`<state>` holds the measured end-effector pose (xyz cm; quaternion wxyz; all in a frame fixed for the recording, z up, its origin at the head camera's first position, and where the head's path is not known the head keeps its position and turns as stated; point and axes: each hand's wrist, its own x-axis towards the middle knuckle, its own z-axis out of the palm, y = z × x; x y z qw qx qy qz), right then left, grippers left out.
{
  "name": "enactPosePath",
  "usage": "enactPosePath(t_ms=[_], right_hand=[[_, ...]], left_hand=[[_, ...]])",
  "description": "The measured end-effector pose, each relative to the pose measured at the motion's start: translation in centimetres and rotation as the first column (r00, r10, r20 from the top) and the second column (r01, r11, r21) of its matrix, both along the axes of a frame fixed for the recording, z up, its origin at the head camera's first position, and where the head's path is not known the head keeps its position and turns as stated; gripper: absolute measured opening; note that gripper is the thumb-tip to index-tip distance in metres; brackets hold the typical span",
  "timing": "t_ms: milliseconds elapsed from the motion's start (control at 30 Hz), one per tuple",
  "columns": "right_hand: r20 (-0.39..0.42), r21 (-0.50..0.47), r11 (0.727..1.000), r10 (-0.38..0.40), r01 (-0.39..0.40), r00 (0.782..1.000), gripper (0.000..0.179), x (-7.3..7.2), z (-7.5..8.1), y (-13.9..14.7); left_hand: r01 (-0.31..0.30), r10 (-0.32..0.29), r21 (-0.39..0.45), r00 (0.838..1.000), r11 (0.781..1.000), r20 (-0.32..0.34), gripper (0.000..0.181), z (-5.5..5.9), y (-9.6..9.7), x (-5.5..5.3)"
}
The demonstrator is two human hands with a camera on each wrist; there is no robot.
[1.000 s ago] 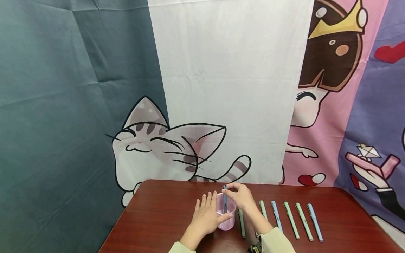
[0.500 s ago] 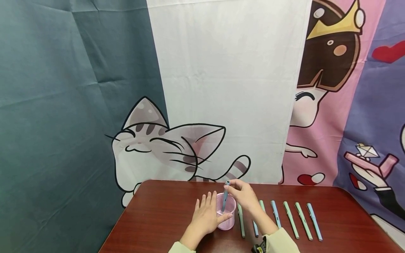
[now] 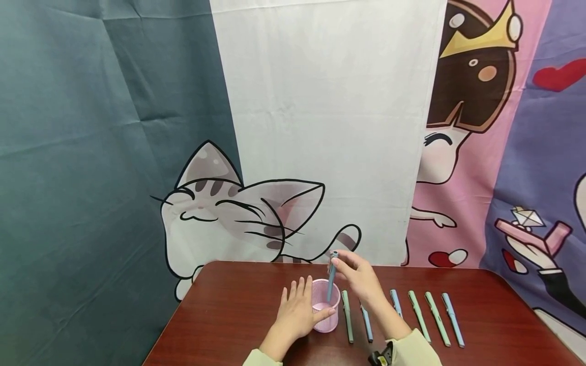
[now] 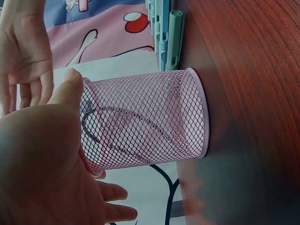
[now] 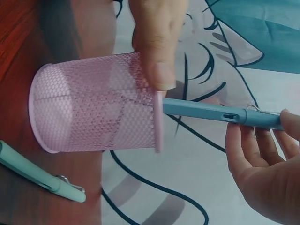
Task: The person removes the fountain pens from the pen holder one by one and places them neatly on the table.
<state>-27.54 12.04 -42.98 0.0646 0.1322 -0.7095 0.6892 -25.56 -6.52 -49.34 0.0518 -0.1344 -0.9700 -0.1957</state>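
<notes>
My right hand [image 3: 362,279] pinches a blue-grey pen [image 5: 197,110] near its capped, clipped end. The pen stands nearly upright in the head view, its lower part within the mouth of a pink mesh pen cup [image 5: 93,103]. Whether its lower tip touches the cup cannot be seen. My left hand [image 3: 296,311] rests against the cup's left side, fingers straight and spread, with the thumb across the near side by the rim. The cup stands upright on the table, and its mesh shows no other pen inside in the left wrist view.
Right of the cup lie a green pen [image 3: 348,317], a blue pen [image 3: 367,324] and several more green and blue pens in a row. My right forearm passes above part of the row. A printed curtain [image 3: 329,101] hangs behind the brown table [image 3: 220,315].
My right hand has moved up and slightly right, lifting the pen higher in the cup's mouth. My left hand and the cup have stayed in place.
</notes>
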Motion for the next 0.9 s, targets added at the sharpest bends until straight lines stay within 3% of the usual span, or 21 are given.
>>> enactPosePath(t_ms=[200, 500, 900], right_hand=[[-0.038, -0.049, 0.999, 0.002, -0.004, 0.999, 0.034, 0.1, 1.0, 0.7], [-0.027, -0.090, 0.996, -0.010, 0.008, 1.000, 0.040, 0.6, 1.2, 2.1], [-0.036, -0.047, 0.997, -0.070, 0.068, 0.997, 0.040, 0.7, 0.6, 4.1]], left_hand=[[-0.006, 0.005, -0.012, 1.000, 1.000, -0.023, 0.108, -0.1, 0.1, -0.1], [-0.012, 0.011, -0.022, 0.999, 1.000, -0.043, 0.107, -0.4, 0.1, -0.1], [-0.014, 0.012, -0.033, 0.998, 0.999, -0.054, 0.107, -0.7, 0.1, -0.1]])
